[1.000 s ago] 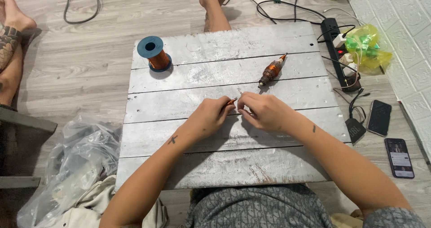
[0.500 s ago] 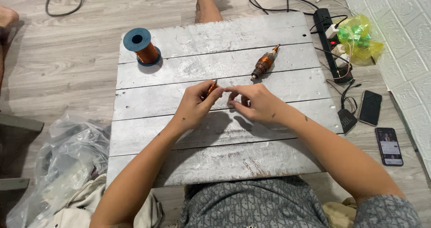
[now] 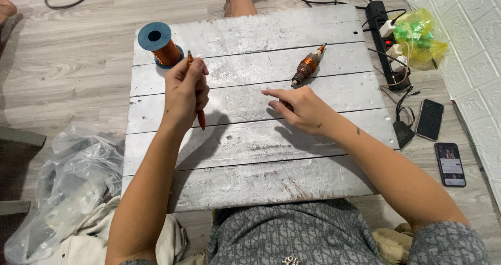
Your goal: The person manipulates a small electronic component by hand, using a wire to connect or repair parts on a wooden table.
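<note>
Left fingers (image 3: 194,72): clenched around a thin orange-red stick tool (image 3: 201,118), which ran upright through the fist, its tip showing above the knuckles and its lower end pointing down toward 6 o'clock.
Left hand (image 3: 185,95): raised over the desk's left half, just at 5 o'clock of the spool.
Right fingers (image 3: 271,93): loosely curled, the forefinger stretched toward 9 o'clock; whether they pinched a fine wire could not be told.
Right hand (image 3: 300,111): resting low over the middle boards, near the wound part and at 6 o'clock of it.
Wound part (image 3: 308,65): a small armature with copper winding, lying on the desk tilted toward 1 o'clock, apart from both hands.
Spool (image 3: 160,46): blue-flanged reel of copper wire, standing upright at the desk's 10 o'clock corner.
Desk (image 3: 250,155): grey painted planks, scuffed, set on a wooden floor.
Power strip (image 3: 389,46): black, off the desk's edge at 2 o'clock, with plugs and cables in it.
Yellow-green bag (image 3: 420,35): just beside the strip, against the white wall.
Phones (image 3: 441,140): two dark handsets on the floor at 3 o'clock.
Plastic bag (image 3: 68,181): clear and crumpled, on the floor at 8 o'clock.
</note>
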